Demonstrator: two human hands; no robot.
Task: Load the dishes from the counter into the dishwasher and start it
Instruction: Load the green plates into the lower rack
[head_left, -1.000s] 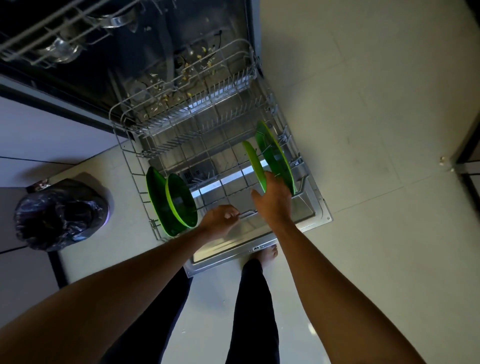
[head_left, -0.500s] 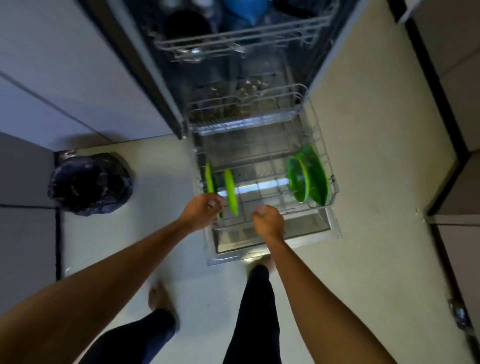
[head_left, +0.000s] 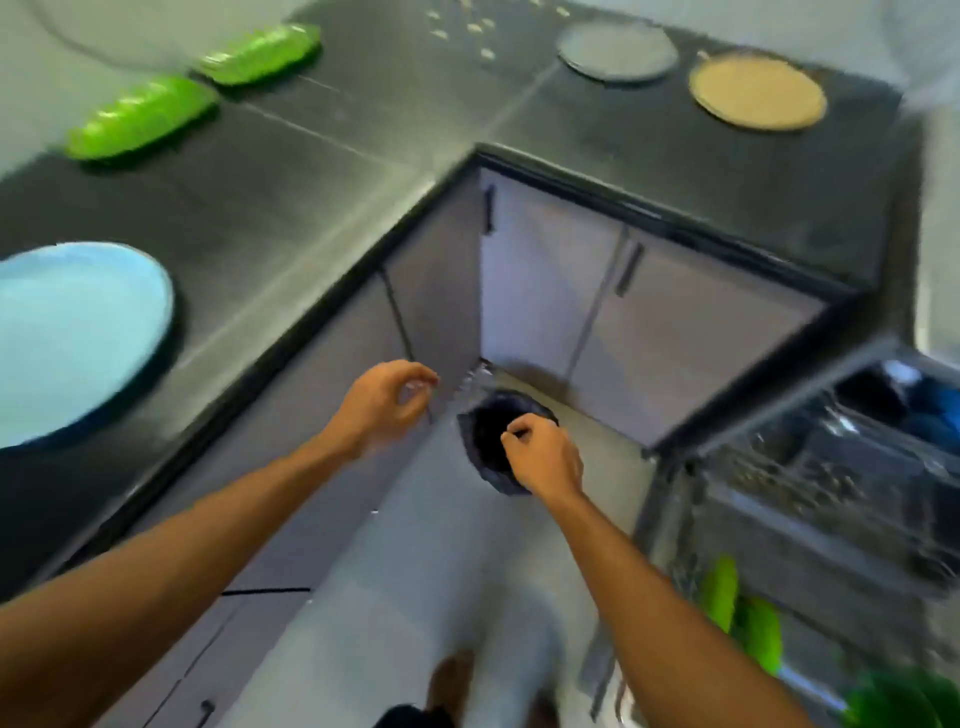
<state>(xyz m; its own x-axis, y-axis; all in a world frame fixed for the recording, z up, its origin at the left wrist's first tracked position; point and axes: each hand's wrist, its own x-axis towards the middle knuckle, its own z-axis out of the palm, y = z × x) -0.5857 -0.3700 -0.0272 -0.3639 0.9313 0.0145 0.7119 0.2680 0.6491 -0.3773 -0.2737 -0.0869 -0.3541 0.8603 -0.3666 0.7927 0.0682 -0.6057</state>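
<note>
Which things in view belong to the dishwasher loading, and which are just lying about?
Job: blue plate, near green dish, far green dish, grey plate, tan plate, all on the counter; dishwasher, with green plates racked.
Lying about: bin with black bag on the floor; cabinet doors.

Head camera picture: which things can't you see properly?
Head view only:
blue plate: cut by left edge.
dishwasher racks: motion blur, right edge; contents unclear.
green plates in rack: blurred, count unclear.
black bin: partly behind right hand.

light: soft, even | focus: heavy motion blur — worst at edges | wide-angle bending
</note>
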